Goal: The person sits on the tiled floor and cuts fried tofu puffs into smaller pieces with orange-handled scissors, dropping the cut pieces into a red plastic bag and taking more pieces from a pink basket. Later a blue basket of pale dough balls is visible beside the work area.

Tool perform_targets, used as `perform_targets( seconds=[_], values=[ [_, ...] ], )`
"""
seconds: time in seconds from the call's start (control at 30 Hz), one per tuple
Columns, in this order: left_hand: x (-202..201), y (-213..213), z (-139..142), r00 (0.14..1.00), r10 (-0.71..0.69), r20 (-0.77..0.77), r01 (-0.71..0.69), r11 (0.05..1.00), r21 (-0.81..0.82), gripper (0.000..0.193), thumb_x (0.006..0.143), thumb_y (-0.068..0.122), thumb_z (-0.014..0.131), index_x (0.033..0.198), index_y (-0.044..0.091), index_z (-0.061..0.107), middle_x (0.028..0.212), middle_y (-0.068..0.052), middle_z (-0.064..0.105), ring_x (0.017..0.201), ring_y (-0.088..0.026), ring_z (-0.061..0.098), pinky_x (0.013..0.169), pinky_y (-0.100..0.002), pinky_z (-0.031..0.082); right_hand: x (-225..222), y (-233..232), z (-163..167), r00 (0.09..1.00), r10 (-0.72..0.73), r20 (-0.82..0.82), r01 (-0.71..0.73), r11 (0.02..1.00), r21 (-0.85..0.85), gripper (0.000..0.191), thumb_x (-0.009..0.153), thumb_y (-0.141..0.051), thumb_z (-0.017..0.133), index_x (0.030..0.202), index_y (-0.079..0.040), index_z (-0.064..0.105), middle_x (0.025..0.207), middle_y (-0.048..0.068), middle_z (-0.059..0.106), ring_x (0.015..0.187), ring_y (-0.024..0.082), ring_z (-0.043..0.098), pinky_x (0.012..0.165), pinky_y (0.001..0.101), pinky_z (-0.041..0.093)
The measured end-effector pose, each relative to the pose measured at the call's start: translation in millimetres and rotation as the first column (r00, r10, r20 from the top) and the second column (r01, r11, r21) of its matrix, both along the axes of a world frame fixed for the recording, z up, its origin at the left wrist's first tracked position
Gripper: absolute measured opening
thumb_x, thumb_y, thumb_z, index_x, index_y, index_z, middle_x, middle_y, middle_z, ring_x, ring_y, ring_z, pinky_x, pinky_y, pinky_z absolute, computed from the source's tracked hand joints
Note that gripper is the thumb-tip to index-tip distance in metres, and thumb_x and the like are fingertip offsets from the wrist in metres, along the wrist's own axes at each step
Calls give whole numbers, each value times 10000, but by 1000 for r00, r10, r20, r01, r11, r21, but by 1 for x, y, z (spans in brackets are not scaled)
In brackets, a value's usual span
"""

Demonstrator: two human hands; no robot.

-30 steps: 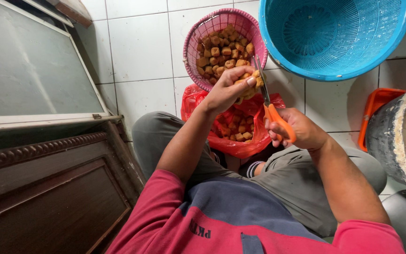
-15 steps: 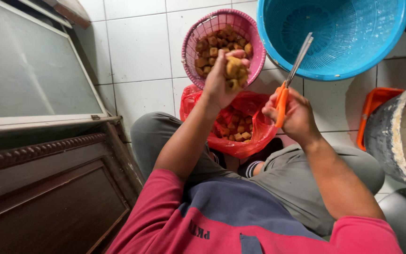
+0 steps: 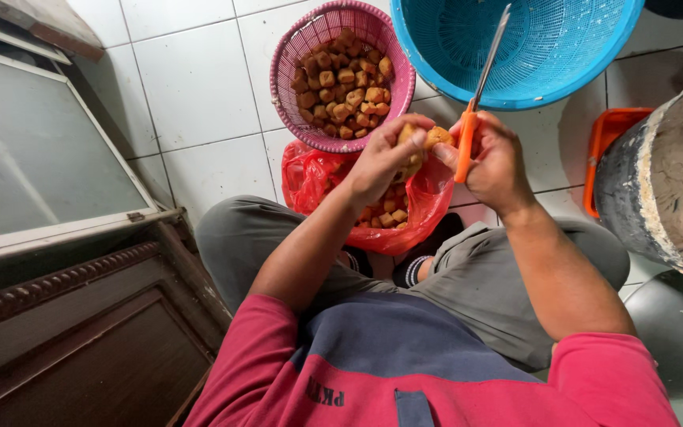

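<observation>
You held a tofu puff (image 3: 424,138) up between your two hands, just above the red bag (image 3: 405,213). Your left hand (image 3: 381,162) had its fingers curled around the puff. Your right hand (image 3: 496,162) touched the puff with its thumb, and its other fingers were closed tight around the orange handle of a knife (image 3: 476,99). The blade pointed up, over the blue basket (image 3: 594,55). The red bag lay on the floor between your knees, with more puffs in it. Just past the bag stood a pink basket (image 3: 286,79) full of puffs. A grey tub (image 3: 642,198) stood at your right.
</observation>
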State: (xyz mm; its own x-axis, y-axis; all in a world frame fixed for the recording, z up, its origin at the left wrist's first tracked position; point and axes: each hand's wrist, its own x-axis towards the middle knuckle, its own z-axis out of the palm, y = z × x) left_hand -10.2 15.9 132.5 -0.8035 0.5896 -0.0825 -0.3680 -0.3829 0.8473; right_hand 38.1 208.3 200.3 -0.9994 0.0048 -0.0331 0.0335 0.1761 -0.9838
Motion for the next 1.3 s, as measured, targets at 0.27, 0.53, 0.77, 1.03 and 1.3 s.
perform_targets(
  seconds=[0.27,0.53,0.77,1.03,1.3],
  values=[
    [-4,-2,-5,947,-27,319,-48,973,225,277,1046,281,672,1191,46,647,995,-52,685,858,-141,655,729,-285,531,4,6,4,997,67,-29,-64,994,91,314,949,-148,820,1149,-15,618,983,21,663,871,62,614,767,225,541],
    [-31,-29,5,816,41,576,-351,827,439,343,1026,405,632,1245,144,587,1037,-39,692,895,-182,682,705,-345,569,20,2,-3,696,564,444,-363,810,-461,518,924,-538,661,1101,-55,598,832,10,654,722,117,653,566,230,487],
    [-31,-30,7,833,71,549,-362,821,442,311,1044,404,620,1214,144,604,1011,-45,698,881,-187,688,720,-356,581,16,-3,-10,657,576,486,-415,815,-404,600,865,-628,664,1066,-67,599,791,-5,648,694,89,637,539,214,465],
    [-25,-27,8,833,53,551,-353,818,455,298,1064,387,612,1208,126,611,1016,-53,703,880,-191,690,768,-373,583,17,0,-14,669,608,429,-422,785,-455,637,866,-648,660,1073,-48,605,798,7,650,682,92,637,525,210,469],
    [-5,-13,13,907,22,421,-206,895,397,276,1055,239,602,1246,41,628,1140,-72,705,1009,-182,702,906,-359,584,16,11,-14,705,593,390,-328,760,-562,505,931,-498,686,1116,-36,597,821,19,657,693,113,651,547,221,485]
  ],
)
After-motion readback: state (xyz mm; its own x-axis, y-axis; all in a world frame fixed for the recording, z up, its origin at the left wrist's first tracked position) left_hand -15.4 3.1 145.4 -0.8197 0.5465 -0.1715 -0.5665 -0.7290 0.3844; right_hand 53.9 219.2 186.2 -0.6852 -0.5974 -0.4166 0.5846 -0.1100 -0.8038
